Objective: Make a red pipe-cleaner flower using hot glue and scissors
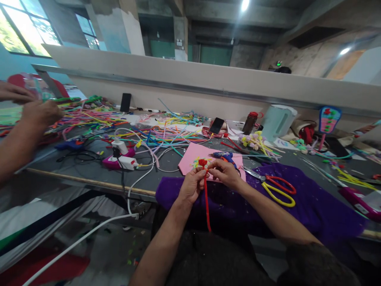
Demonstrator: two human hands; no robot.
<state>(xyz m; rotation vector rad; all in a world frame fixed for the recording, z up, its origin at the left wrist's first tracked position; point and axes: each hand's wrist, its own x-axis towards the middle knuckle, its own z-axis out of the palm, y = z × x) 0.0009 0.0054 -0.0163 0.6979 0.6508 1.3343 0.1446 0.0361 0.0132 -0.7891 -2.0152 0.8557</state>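
Note:
My left hand (193,183) is closed on a red pipe cleaner (207,206), whose long free end hangs down toward my lap. At its top, a small red curled shape (203,162) shows above my fingertips. The fingers of my right hand (224,173) pinch at the same red pipe cleaner, close against the left fingertips. Beneath both hands lies a pink sheet (190,153), with a blue and orange glue gun (224,156) resting on it just beyond the right hand. Scissors (268,184) with red and yellow handles lie to the right on a purple cloth (315,198).
Heaps of coloured pipe cleaners (89,119) cover the table's left and back. A power strip (119,162) with trailing white cables (143,171) sits left of my hands. A co-worker's hands (41,113) are at far left. A bottle (250,122) and pale green container (278,122) stand behind.

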